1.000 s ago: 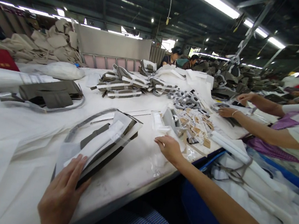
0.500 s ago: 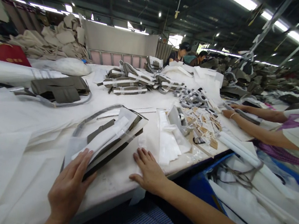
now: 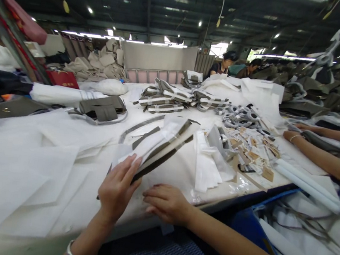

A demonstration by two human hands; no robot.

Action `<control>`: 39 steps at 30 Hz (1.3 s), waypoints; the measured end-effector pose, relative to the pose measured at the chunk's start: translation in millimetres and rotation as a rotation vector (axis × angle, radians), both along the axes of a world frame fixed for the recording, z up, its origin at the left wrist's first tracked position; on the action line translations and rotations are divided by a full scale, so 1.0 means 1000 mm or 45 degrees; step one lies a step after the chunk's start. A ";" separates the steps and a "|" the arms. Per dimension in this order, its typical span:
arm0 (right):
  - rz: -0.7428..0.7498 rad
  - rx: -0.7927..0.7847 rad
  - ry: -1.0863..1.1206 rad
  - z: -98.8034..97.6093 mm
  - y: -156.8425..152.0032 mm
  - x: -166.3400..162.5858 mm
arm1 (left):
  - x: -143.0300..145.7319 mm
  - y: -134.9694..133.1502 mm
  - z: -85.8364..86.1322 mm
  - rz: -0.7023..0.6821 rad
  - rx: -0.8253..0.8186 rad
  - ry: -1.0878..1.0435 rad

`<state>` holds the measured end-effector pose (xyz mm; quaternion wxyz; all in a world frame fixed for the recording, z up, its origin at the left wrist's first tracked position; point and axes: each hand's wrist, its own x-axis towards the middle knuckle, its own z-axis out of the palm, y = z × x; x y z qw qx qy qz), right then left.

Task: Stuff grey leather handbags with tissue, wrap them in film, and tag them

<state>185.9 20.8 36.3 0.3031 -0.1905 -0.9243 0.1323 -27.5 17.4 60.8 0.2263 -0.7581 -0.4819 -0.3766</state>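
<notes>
One big white table (image 3: pixel 182 175) carries everything, and its near edge runs right under both hands. Loose white fabric sheets (image 3: pixel 27 167) cover its left side in overlapping layers. They look slippery, so anything pushed that way could drag a sheet along or slide with it.

A blue bin (image 3: pixel 247 221) sits below the table edge on the right. Things nudged off that side would likely drop into or beside it.

Next down is the grey bag (image 3: pixel 167 146), a flat stack of grey layers with a white wrap and a strap. It lies at an angle mid-table, its near corner under the left hand (image 3: pixel 117 187). That hand's fingers are laid flat and close together on top, with the thumb against the dark side edge. Whether the thumb hooks underneath I cannot tell. Only one corner is held, so the layers could fan apart, or the white wrap could slip out if the bag is lifted or turned from there.

A white pouch stack (image 3: pixel 207 168) lies just beside the bag on the right. A swing of the bag's far end could knock it askew.

The right hand (image 3: pixel 166 202) is palm down on the table near the edge, just beside the bag's near end. Its fingers are loosely together, with nothing seen in them. It may press the sheet beneath and pull it off the edge.

Smallest are the paper tags (image 3: pixel 251 148), scattered loose beyond the pouches near a co-worker's forearm (image 3: pixel 319 157). Light pieces like these would easily be brushed or scattered.
</notes>
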 end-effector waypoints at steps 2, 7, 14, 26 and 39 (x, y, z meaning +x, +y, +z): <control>0.068 -0.002 0.059 0.014 -0.022 0.019 | 0.012 -0.013 -0.006 -0.036 0.005 0.071; -0.181 -0.107 0.233 0.051 -0.009 0.042 | 0.051 -0.041 -0.037 -0.051 -0.002 0.103; -0.625 -0.441 -0.343 0.056 0.112 -0.012 | 0.068 -0.050 -0.054 -0.037 -0.038 0.138; -0.701 -0.960 -0.425 0.017 0.179 -0.075 | 0.086 -0.069 -0.060 -0.081 0.019 0.051; -0.102 -1.359 0.264 0.037 0.121 -0.044 | 0.083 -0.068 -0.054 -0.099 -0.117 0.069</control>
